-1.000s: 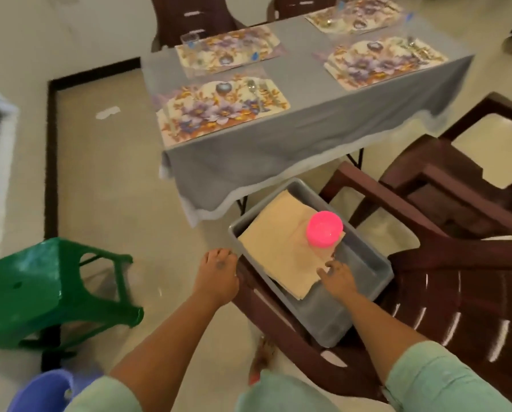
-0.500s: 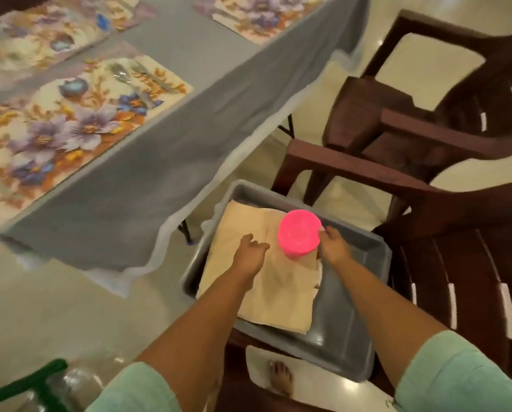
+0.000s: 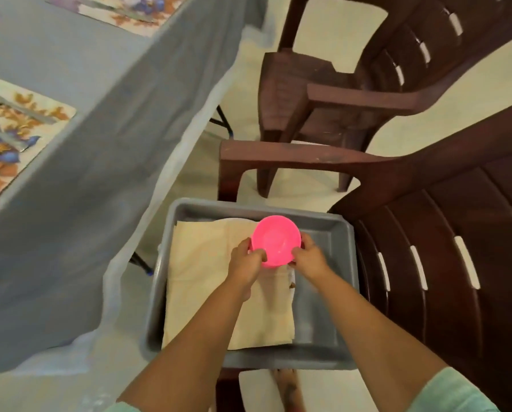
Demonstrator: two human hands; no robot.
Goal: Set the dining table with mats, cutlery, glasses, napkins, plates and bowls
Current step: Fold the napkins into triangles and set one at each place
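Grey bin on chair; cloth inside.

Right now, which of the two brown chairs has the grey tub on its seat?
The nearer brown chair: the grey tub rests on it. The farther chair carries nothing visible.

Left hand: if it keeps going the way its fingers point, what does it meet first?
The left hand already grips the pink bowl, so nothing lies between. Past the bowl, that line likely reaches the grey tub's far wall; depth is unclear.

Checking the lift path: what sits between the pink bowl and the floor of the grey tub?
Head view: only the folded beige cloth lies under the pink bowl, covering the grey tub floor.
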